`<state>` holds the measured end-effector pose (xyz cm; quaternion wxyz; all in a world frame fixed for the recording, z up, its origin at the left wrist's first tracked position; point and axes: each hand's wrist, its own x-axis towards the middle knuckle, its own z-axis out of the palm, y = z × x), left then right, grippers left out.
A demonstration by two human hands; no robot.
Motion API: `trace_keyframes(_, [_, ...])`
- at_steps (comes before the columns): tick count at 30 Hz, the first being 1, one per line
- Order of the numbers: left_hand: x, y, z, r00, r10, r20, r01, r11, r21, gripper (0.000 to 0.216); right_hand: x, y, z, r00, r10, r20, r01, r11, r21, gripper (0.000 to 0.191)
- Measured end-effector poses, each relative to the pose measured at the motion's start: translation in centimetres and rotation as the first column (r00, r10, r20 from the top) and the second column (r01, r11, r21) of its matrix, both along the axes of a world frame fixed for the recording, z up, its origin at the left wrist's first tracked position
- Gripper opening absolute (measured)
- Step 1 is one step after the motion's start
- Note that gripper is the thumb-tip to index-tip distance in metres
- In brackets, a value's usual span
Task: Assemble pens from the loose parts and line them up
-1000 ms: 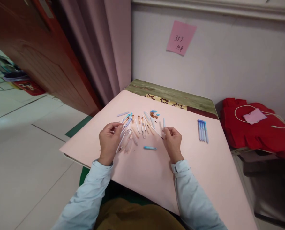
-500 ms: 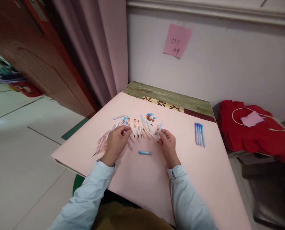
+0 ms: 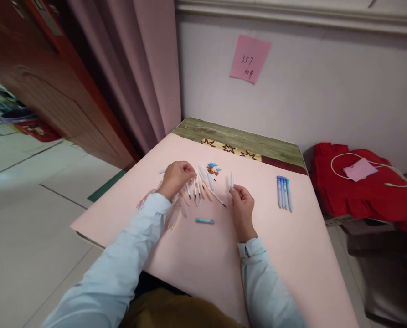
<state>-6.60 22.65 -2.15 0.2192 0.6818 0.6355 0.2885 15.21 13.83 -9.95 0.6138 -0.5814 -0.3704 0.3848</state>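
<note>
A pale blue pen barrel (image 3: 232, 179) stands nearly upright in my right hand (image 3: 242, 207), pinched between thumb and fingers above the table. My left hand (image 3: 177, 178) is over the pile of pen parts, its thumb and fingertips closed together near the tops of the white pen refills (image 3: 195, 187). Whatever is between those fingertips is too small to make out. Clear and pinkish pen barrels (image 3: 176, 212) lie under and beside my left wrist. Nearer me rests a short turquoise pen part (image 3: 205, 221), apart from both hands.
Several blue pens (image 3: 284, 193) lie side by side at the right. Small brown and blue pieces (image 3: 213, 170) are heaped behind the refills. A red cloth (image 3: 357, 187) with a cord and pink paper is beyond the pink table's (image 3: 275, 255) right edge.
My left hand has moved away from me and slightly right, over the refills. The pen barrel in my right hand has gone from tilted to nearly upright.
</note>
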Motion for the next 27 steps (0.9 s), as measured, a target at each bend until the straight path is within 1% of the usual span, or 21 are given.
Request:
trace_keyframes(2, [1.2, 2.1, -0.6, 0.993, -0.032, -0.117, 0.028, 0.999, -0.038, 0.008, 0.0, 0.1, 0.1, 1.0, 0.004, 0.001, -0.004, 1.0, -0.002, 0.038])
trace_keyframes(4, [2.3, 4.0, -1.2, 0.954, -0.095, -0.285, 0.102, 0.995, 0.008, 0.013, -0.1, 0.2, 0.2, 1.0, 0.001, 0.005, -0.001, 1.0, -0.012, 0.039])
trace_keyframes(7, [3.7, 5.9, -2.0, 0.912, -0.161, -0.377, 0.184, 0.983, 0.024, 0.015, -0.2, 0.4, 0.3, 1.0, -0.006, -0.023, 0.005, 1.0, -0.023, 0.039])
trace_keyframes(10, [4.6, 6.9, -2.7, 0.867, -0.228, -0.444, 0.259, 0.966, 0.009, 0.016, -0.1, 0.6, 0.3, 0.998, -0.006, -0.061, 0.004, 1.0, -0.017, 0.037])
trace_keyframes(14, [5.0, 7.7, -3.1, 0.781, -0.336, -0.526, 0.385, 0.923, -0.018, 0.016, 0.1, 0.8, 0.1, 0.999, -0.006, -0.042, 0.006, 1.0, -0.007, 0.037])
trace_keyframes(18, [5.2, 8.0, -2.9, 0.68, -0.439, -0.587, 0.499, 0.864, -0.068, 0.012, 0.3, 1.0, 0.1, 1.0, -0.021, -0.021, 0.02, 1.0, -0.019, 0.038])
trace_keyframes(23, [5.5, 7.6, -2.4, 0.591, -0.495, -0.637, 0.579, 0.81, -0.091, 0.014, 0.2, 1.1, 0.2, 0.999, -0.026, -0.042, 0.025, 0.999, -0.028, 0.038])
trace_keyframes(27, [5.8, 7.6, -2.1, 0.523, -0.537, -0.662, 0.63, 0.767, -0.124, 0.015, 0.2, 1.1, 0.1, 0.998, -0.024, -0.064, 0.023, 1.0, -0.007, 0.036])
